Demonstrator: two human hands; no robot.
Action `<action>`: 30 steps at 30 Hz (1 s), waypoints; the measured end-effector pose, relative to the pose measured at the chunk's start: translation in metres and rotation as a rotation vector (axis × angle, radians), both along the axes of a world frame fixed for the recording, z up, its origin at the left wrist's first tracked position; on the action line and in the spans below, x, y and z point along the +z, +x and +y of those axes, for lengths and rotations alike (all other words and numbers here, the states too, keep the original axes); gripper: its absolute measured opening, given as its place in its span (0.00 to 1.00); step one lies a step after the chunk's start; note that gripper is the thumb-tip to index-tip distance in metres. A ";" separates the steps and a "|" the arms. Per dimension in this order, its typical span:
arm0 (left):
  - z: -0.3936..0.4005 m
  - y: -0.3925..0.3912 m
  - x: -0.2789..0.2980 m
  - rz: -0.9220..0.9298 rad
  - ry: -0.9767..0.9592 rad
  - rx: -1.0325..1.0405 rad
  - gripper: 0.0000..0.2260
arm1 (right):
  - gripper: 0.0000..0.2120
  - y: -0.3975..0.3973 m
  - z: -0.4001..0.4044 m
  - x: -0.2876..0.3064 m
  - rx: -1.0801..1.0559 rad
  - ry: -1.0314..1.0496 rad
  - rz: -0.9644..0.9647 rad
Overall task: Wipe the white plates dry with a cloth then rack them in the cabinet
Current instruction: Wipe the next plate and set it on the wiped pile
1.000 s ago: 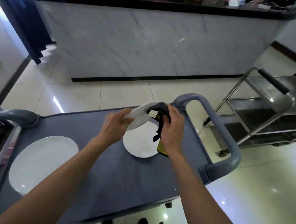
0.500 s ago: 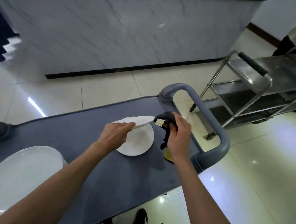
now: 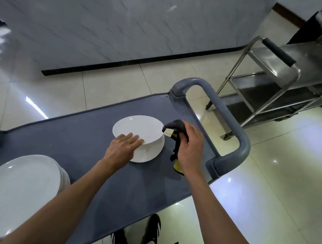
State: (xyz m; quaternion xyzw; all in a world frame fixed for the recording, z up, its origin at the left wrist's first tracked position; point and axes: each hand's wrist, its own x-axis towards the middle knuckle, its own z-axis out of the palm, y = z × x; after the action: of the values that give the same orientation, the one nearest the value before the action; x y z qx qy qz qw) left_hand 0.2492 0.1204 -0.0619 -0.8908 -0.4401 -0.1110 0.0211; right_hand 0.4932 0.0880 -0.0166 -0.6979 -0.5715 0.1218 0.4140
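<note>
A small white plate (image 3: 137,128) hangs just above a second white plate (image 3: 148,153) that lies on the grey cart top (image 3: 79,141). My left hand (image 3: 122,147) holds the upper plate at its near rim, fingers laid flat on top and the thumb hidden beneath. My right hand (image 3: 190,148) grips a dark grey and yellow cloth (image 3: 175,126) bunched at the plate's right rim. A stack of larger white plates (image 3: 20,188) sits at the cart's near left end.
The cart's grey loop handle (image 3: 230,122) rises just right of my right hand. A steel trolley (image 3: 291,77) stands on the tiled floor to the right. A marble-fronted counter (image 3: 124,25) runs across the back. My shoes (image 3: 149,232) show below the cart edge.
My left hand has lowered the plate from a steep tilt to nearly flat over the other plate. The cloth has come off its face to the right rim. The camera has tipped downward.
</note>
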 end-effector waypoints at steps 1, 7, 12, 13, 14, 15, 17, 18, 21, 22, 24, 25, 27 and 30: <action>-0.001 0.000 -0.002 0.026 -0.026 0.000 0.20 | 0.16 -0.001 -0.001 -0.001 0.002 0.002 0.002; -0.008 0.001 -0.007 0.177 -0.156 -0.011 0.24 | 0.16 -0.003 -0.004 -0.009 0.014 -0.006 0.016; -0.015 -0.004 -0.019 0.330 -0.275 -0.022 0.34 | 0.16 -0.005 -0.008 -0.014 0.014 -0.010 0.020; -0.016 -0.005 -0.021 0.350 -0.288 -0.025 0.35 | 0.16 -0.006 -0.008 -0.016 0.011 -0.009 0.017; -0.017 -0.006 -0.022 0.365 -0.299 -0.027 0.36 | 0.16 -0.005 -0.008 -0.017 0.008 -0.010 0.014; -0.018 -0.006 -0.022 0.377 -0.308 -0.030 0.36 | 0.16 -0.006 -0.009 -0.019 0.007 -0.014 0.014; -0.021 -0.007 -0.024 0.393 -0.320 -0.037 0.37 | 0.16 -0.006 -0.011 -0.021 0.008 -0.022 0.012; -0.022 -0.007 -0.025 0.400 -0.323 -0.039 0.37 | 0.16 -0.006 -0.012 -0.022 0.008 -0.024 0.009; -0.025 -0.008 -0.029 0.405 -0.329 -0.052 0.38 | 0.16 -0.007 -0.014 -0.023 0.003 -0.026 0.004; -0.025 -0.008 -0.030 0.404 -0.331 -0.053 0.38 | 0.16 -0.008 -0.014 -0.023 0.003 -0.028 0.004; -0.026 -0.008 -0.031 0.393 -0.326 -0.053 0.39 | 0.16 -0.009 -0.015 -0.023 0.006 -0.030 0.007; -0.026 -0.008 -0.031 0.387 -0.324 -0.053 0.39 | 0.16 -0.009 -0.015 -0.024 0.006 -0.029 0.007; -0.026 -0.008 -0.032 0.380 -0.317 -0.053 0.39 | 0.16 -0.011 -0.015 -0.025 0.003 -0.028 0.006; -0.026 -0.008 -0.035 0.394 -0.317 -0.053 0.37 | 0.16 -0.013 -0.014 -0.028 -0.002 -0.038 0.001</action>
State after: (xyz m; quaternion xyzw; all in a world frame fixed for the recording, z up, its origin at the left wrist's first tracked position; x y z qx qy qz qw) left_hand 0.2413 0.0942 -0.0967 -0.8986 -0.4160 0.1347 -0.0364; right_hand 0.4803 0.0741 -0.0447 -0.7063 -0.5680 0.1326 0.4012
